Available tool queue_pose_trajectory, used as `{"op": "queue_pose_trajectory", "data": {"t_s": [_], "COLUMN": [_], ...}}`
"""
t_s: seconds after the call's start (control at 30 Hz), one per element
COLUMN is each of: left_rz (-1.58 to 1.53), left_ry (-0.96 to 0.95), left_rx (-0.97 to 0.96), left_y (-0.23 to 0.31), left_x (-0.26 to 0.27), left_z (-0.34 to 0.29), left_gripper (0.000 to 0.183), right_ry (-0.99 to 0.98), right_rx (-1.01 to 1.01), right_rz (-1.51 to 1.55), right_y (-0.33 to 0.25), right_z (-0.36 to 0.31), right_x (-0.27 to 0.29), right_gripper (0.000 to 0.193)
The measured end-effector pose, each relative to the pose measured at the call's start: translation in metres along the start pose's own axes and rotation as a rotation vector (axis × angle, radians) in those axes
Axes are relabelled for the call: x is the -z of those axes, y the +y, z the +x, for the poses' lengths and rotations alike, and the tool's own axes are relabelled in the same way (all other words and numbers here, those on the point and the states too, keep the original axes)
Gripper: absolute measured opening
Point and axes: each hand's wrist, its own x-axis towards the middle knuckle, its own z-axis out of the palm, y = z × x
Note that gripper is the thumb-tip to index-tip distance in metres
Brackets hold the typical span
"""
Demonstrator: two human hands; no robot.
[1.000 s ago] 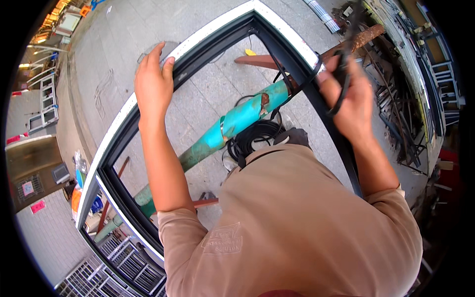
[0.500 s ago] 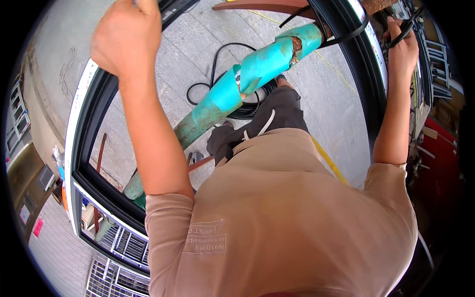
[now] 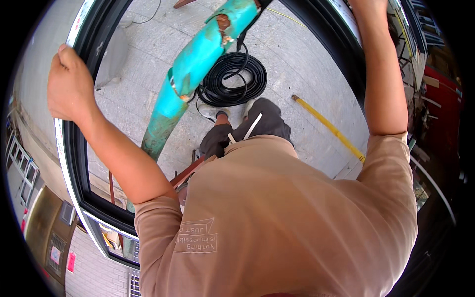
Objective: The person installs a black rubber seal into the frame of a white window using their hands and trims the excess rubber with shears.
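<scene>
A large frame [image 3: 74, 163], black inside with a white outer edge, like a window frame, stands around the space before me. My left hand [image 3: 71, 88] is closed on its left side, the thumb up along the white edge. My right hand [image 3: 368, 7] is at the upper right by the frame's right side, cut off by the picture's top edge. Its fingers do not show, nor does anything it may hold. Within the frame's opening a pipe [image 3: 195, 57] with torn turquoise wrapping slants across. Beyond it a coil of black rubber strip [image 3: 255, 74] lies on the floor.
A yellow bar [image 3: 329, 128] lies on the paved floor at right. Reddish-brown metal bars [image 3: 188, 171] run low beside my legs. My feet stand just this side of the coil. Metal racks [image 3: 22, 166] are at far left, and a red surface [image 3: 438, 99] at far right.
My left hand has moved left and down along the frame; my right hand has gone up, partly out of view. The black strip it held no longer shows there. The coil is more visible.
</scene>
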Motion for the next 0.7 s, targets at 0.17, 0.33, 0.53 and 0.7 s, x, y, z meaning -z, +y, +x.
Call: {"op": "queue_pose_trajectory", "data": {"t_s": [0.17,0.33,0.53,0.7], "left_rz": [0.022,0.125,0.104,0.068], "left_ry": [-0.021,0.036,0.092,0.172], "left_rx": [0.01,-0.025,-0.012,-0.058], "left_y": [0.0,-0.006,0.009,0.008], "left_x": [-0.003,-0.01,-0.006,-0.004], "left_z": [0.005,0.012,0.002,-0.005], "left_gripper": [0.063,0.063,0.058,0.048], "right_ry": [0.05,0.17,0.077,0.141], "right_rx": [-0.042,0.157,-0.043,-0.013], "right_rz": [0.121,-0.174,-0.083,-0.037], "right_y": [-0.005,0.02,-0.003,0.001], "right_z": [-0.005,0.007,-0.012,-0.009], "right_x": [-0.004,-0.001,0.01,-0.004], "right_gripper": [0.023,0.034,0.027,0.03]}}
